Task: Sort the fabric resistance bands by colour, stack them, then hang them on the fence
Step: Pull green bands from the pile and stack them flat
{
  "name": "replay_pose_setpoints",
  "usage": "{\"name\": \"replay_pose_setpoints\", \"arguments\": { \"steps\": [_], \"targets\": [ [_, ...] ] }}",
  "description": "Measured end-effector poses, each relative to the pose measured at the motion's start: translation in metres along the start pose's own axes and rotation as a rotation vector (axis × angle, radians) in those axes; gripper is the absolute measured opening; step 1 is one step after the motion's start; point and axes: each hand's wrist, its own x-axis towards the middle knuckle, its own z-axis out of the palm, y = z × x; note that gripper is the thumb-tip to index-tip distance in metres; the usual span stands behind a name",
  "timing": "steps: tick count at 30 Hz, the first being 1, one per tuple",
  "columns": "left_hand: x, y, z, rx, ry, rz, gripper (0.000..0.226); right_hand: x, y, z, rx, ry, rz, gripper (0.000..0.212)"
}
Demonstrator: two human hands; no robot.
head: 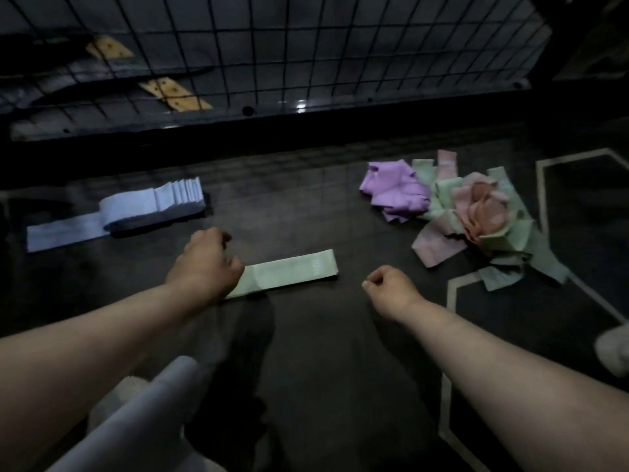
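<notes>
- While the left hand (207,264) rests on the near-left end of the flat pale green fabric band (296,272), its fingers curl down over that end and grip it against the dark glossy floor (306,206); the fingertips themselves are hidden under the hand
- That band lies between the two hands, its long axis running from the left hand up and to the right, with the free end, which carries faint printing, pointing toward the loose pile of green, pink and purple fabric bands (476,216)
- Right hand (391,289) hovers just to the right of the free end, apart from it, fingers drawn into a fist and holding nothing
- Of the two hands, the right one is clearly the nearer to the pile, which lies up and to its right, well apart from the left hand; the crumpled purple bands (394,190) sit on the pile's left edge, closest to the laid-out band
- My reading is that a green stack is being started here, so the next reach would go from the right hand toward a green piece in the pile
- Neat stack of pale blue fabric bands (153,206) sits to the far left, one band trailing out flat from beneath it
- Black wire-mesh fence (306,46) stands beyond everything, with nothing hung on it yet
</notes>
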Motion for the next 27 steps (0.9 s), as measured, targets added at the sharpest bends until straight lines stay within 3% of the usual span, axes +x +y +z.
{"name": "replay_pose_setpoints", "arguments": {
  "steps": [5,9,16,19,21,23,27],
  "targets": [
    [-0.021,0.077,-0.063,0.176,-0.276,0.345,0.023,-0.039,0.033,-0.039,0.047,-0.095,0.08,0.009],
    [-0.049,0.149,-0.109,0.258,-0.388,0.457,0.014,-0.072,0.046,-0.075,0.145,-0.099,0.09,0.02],
    [-0.131,0.256,-0.134,0.277,-0.264,0.595,0.018,-0.149,0.035,-0.172,0.174,0.018,-0.075,0.027],
    [-0.173,0.287,-0.138,0.364,-0.18,0.657,0.02,-0.18,0.035,-0.21,0.176,0.098,-0.115,0.016],
    [-0.195,0.293,-0.143,0.419,-0.099,0.719,0.021,-0.201,0.036,-0.227,0.136,0.093,-0.111,0.008],
    [-0.21,0.296,-0.149,0.438,-0.033,0.766,0.019,-0.215,0.039,-0.239,0.1,0.085,-0.064,0.024],
    [-0.237,0.302,-0.158,0.403,0.041,0.753,0.03,-0.248,0.044,-0.269,0.056,0.075,-0.024,0.009]
  ]
}}
